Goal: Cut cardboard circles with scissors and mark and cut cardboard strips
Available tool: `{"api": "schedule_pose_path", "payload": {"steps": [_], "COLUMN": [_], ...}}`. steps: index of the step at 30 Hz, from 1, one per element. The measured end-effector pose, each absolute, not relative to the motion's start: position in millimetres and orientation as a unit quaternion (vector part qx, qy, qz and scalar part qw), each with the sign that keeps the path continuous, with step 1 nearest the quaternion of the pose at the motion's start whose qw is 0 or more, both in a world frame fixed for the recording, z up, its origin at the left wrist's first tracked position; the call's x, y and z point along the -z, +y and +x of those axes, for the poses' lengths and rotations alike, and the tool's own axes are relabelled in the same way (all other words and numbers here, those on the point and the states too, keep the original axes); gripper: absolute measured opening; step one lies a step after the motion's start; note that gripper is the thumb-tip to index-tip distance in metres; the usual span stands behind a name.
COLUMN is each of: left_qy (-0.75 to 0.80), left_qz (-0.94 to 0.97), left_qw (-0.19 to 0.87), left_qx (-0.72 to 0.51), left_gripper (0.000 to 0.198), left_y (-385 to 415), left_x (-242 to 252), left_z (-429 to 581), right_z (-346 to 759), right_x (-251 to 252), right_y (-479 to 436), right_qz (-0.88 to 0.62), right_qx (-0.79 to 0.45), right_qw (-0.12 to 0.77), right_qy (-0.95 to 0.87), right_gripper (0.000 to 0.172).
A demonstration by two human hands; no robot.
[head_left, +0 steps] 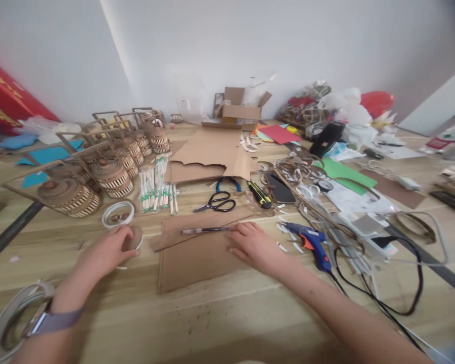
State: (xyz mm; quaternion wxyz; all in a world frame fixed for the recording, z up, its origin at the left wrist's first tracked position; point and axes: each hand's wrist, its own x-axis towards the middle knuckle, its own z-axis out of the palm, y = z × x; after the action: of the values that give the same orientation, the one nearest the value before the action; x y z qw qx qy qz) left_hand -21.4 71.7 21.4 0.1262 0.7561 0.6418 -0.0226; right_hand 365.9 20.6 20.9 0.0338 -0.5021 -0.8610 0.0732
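My left hand [105, 247] is curled around a small round brown disc with a pale rim [137, 237], thumb and fingers on either side of it. Just beyond it stands a white ring [118, 214] with small brown pieces inside. My right hand [255, 244] lies on a flat cardboard piece [197, 265], thumb apart from the fingers. Its fingertips touch or nearly touch the end of a dark pen [200, 230], which rests on a narrower cardboard strip [174, 239]. Black-handled scissors [220, 201] lie just behind the cardboard.
Several lidded woven-look baskets with handles [114, 178] stand at left, beside paper-wrapped sticks [157, 188]. Centre-right are a yellow-black box cutter [260, 195], a phone [279, 188] and a blue glue gun [310, 242] with a trailing cord. Strip rolls [7, 323] lie front left; a cardboard box [239, 112] stands behind.
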Motion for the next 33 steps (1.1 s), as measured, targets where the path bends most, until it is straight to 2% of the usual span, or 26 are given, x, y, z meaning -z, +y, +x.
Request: {"api": "schedule_pose_path", "payload": {"steps": [6,14,21,28,33], "left_qy": [0.630,0.525,0.527,0.524,0.526], "left_qz": [0.775,0.844,0.839,0.841,0.841], "left_qw": [0.032,0.104,0.120,0.127,0.115], "left_qx": [-0.019,0.038,0.069,0.035,0.052], "left_gripper": [0.029,0.025,0.027,0.031,0.032], "left_y": [45,0,-8,-11,-13], "left_x": [-25,-15,-14,0,-7], "left_z": [-3,66,86,81,86], "right_z": [409,457,449,438,463], "right_x": [-23,-33,-46,-31,-42], "right_y": [10,23,98,152,140], "right_qz": [-0.586,-0.711,-0.759,-0.799,-0.796], "right_qx": [-0.089,-0.051,-0.040,-0.138,-0.226], "right_qw": [0.019,0.013,0.051,0.048,0.112], "right_qy": [-0.805,-0.701,-0.648,-0.584,-0.551], "right_gripper": [0.022,0.024,0.027,0.035,0.030]}}
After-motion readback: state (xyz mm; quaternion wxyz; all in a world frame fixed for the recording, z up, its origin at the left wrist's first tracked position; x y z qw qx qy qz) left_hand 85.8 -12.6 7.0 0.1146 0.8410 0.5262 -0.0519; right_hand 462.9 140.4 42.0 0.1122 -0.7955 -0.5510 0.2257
